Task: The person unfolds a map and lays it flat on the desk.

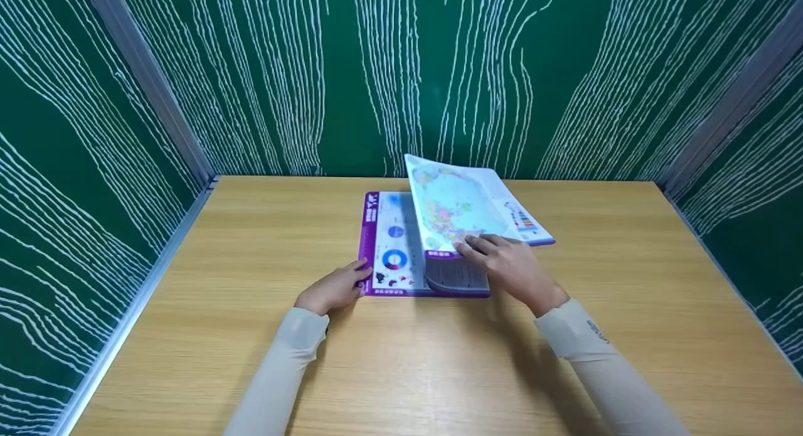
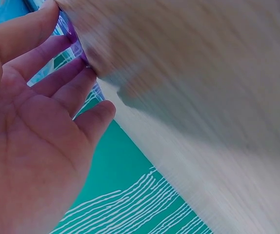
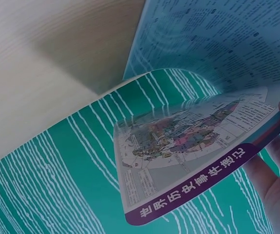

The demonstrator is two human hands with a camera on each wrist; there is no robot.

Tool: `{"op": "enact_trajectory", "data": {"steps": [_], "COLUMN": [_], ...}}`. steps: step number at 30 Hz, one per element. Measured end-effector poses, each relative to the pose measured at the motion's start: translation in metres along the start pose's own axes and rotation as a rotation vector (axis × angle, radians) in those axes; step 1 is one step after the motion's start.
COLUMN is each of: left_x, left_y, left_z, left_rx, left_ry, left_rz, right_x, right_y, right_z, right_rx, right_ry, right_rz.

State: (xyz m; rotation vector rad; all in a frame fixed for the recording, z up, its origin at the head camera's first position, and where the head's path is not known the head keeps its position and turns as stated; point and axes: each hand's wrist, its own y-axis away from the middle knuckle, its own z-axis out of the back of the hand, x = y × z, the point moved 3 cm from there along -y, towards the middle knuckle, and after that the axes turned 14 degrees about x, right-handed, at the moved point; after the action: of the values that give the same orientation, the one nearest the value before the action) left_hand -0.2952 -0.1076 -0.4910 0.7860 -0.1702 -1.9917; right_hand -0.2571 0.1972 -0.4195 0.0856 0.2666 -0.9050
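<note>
A purple-bordered folding map (image 1: 464, 201) lies partly unfolded on the wooden table, its upper panel raised at a slant. My right hand (image 1: 517, 270) pinches that panel near its front edge, with thumb and fingers on opposite sides. In the right wrist view, the held printed panel (image 3: 179, 136) shows a coloured map and white characters on purple. My left hand (image 1: 335, 288) touches the front left corner of the lower panel (image 1: 392, 276). Seen from the left wrist, its fingers (image 2: 67, 83) extend loosely against the purple edge.
The wooden table (image 1: 219, 335) spreads around the map on all sides. Green walls (image 1: 351, 85) with white wavy lines stand at the back and both sides. Grey metal posts (image 1: 150, 78) mark the corners.
</note>
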Motion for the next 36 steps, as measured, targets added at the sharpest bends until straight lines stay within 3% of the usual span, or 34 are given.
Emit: {"op": "enact_trajectory", "data": {"steps": [23,30,36], "left_x": [0.012,0.016,0.019], "left_y": [0.005,0.008,0.011], "left_z": [0.000,0.002,0.005], "left_rx": [-0.003,-0.009,-0.011], "left_ry": [0.078,0.053,0.104], "left_rz": [-0.009,0.012,0.021], "right_x": [-0.037,-0.049,-0.060], "right_y": [0.038,0.048,0.057], "right_z": [0.000,-0.005,-0.009], "right_rx": [-0.031,-0.121,-0.142], "right_ry": [-0.127,-0.130,-0.108], "right_rz": [-0.064,-0.058,-0.077]}}
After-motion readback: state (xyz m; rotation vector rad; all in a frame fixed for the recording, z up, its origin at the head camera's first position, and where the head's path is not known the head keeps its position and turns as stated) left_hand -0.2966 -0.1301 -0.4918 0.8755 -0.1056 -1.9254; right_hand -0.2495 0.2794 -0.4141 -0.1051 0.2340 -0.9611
